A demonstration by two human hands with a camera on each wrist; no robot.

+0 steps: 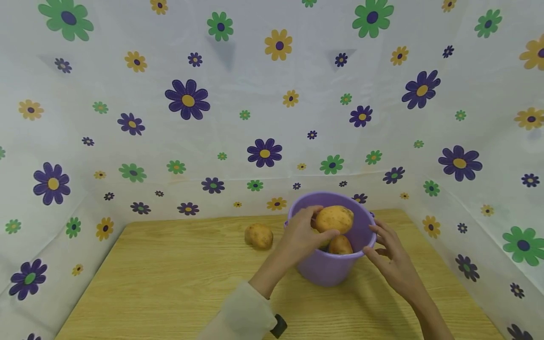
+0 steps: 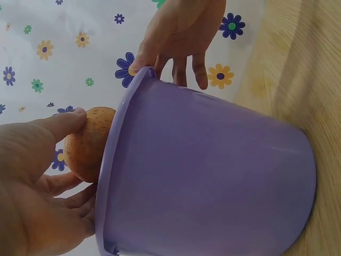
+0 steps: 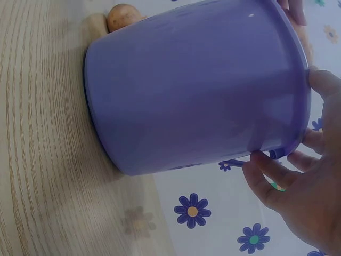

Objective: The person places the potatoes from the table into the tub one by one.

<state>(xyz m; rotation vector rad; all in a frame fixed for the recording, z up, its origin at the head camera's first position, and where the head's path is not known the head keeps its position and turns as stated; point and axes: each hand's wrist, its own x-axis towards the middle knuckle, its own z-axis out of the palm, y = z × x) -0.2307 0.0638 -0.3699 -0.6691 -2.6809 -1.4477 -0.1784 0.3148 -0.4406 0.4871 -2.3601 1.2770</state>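
Observation:
A purple bucket (image 1: 327, 269) stands upright on the table. My left hand (image 1: 303, 229) grips a large potato (image 1: 335, 220) at the bucket's mouth, thumb and fingers on either side of it. In the left wrist view the held potato (image 2: 89, 144) shows beside the rim. Beneath it another potato (image 1: 341, 245) lies inside the bucket, and part of one more shows by the left thumb. My right hand (image 1: 395, 264) touches the bucket's right rim with fingers spread and relaxed. The right wrist view shows its fingertips (image 3: 258, 160) against the rim and upper side.
A potato (image 1: 259, 236) lies on the wooden table (image 1: 178, 283) left of the bucket. A white sheet (image 1: 238, 132) printed with flowers rises behind the table and along both sides. On the left wrist is a dark band (image 1: 278, 326).

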